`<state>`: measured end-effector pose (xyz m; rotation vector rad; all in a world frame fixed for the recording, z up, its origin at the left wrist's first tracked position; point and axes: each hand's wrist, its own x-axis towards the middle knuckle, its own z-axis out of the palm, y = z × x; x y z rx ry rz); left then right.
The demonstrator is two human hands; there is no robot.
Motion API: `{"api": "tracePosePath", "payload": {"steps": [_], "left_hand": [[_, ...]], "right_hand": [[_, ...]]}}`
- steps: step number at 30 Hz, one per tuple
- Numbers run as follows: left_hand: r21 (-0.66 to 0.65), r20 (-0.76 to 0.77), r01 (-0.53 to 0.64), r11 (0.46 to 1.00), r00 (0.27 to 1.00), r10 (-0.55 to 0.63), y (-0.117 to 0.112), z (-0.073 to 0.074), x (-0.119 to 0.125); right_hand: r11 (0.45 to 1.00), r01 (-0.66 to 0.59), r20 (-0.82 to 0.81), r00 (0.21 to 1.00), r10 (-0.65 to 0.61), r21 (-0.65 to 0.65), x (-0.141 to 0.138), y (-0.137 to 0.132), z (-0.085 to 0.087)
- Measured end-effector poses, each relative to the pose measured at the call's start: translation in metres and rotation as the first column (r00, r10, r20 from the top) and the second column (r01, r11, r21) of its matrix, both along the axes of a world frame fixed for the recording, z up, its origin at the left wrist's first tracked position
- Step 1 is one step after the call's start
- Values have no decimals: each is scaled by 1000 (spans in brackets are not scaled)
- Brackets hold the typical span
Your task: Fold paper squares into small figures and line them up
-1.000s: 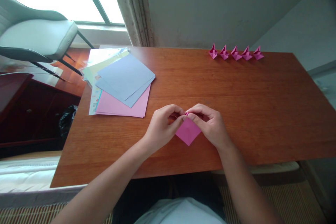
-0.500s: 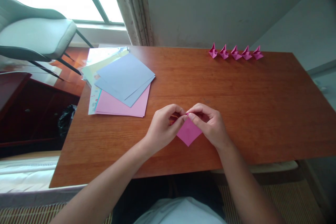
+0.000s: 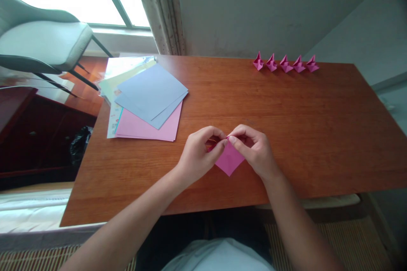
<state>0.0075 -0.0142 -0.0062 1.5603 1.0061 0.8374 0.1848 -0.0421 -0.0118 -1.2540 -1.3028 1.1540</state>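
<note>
A small pink sheet of origami paper (image 3: 229,161), diamond-shaped from here, is held over the front middle of the table. My left hand (image 3: 202,150) pinches its far corner between thumb and forefinger. Right beside those fingertips, my right hand (image 3: 254,148) pinches the same corner from the other side. The near corner of the paper points toward me. Fingers cover the paper's upper edges, so the folds there are hidden.
Several folded pink paper cranes (image 3: 286,64) stand in a row along the wooden table's (image 3: 295,110) back edge. At left lie blue paper sheets (image 3: 152,93), pink sheets (image 3: 149,129) and clear packets. A chair (image 3: 44,42) stands beyond the table's left side.
The paper's near corner has shifted very slightly to the right and up. Both hands keep nearly the same pinch and place.
</note>
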Motion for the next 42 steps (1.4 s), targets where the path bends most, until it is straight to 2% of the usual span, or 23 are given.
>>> {"api": "tracePosePath", "payload": {"steps": [5,11,15,22,27,33,38,42], "left_hand": [[-8,23,-17,1000,1000,18,0,1,1],[-87,91,-74,993,992,82,-1,-2,2],[-110,104,-75,991,991,87,-2,-3,4],[-28,44,-82,996,996,83,-4,0,6],[17,-29,-20,1000,999,21,0,-1,1],[38,-109,37,999,993,-33,5,2,-6],[28,-146,73,997,987,-68,6,3,-6],[0,-129,56,998,990,-56,7,2,-6]], "right_hand": [[1000,15,29,999,-16,11,0,1,0],[998,14,152,988,-24,67,-2,0,-2],[997,15,175,984,-29,81,-1,0,-3],[992,17,195,980,-41,123,-4,0,0],[996,76,121,989,-81,45,-2,1,-2],[967,254,-14,967,-255,-36,5,3,-12],[969,248,9,969,-248,-16,5,3,-12],[970,242,44,969,-242,-8,5,4,-9]]}}
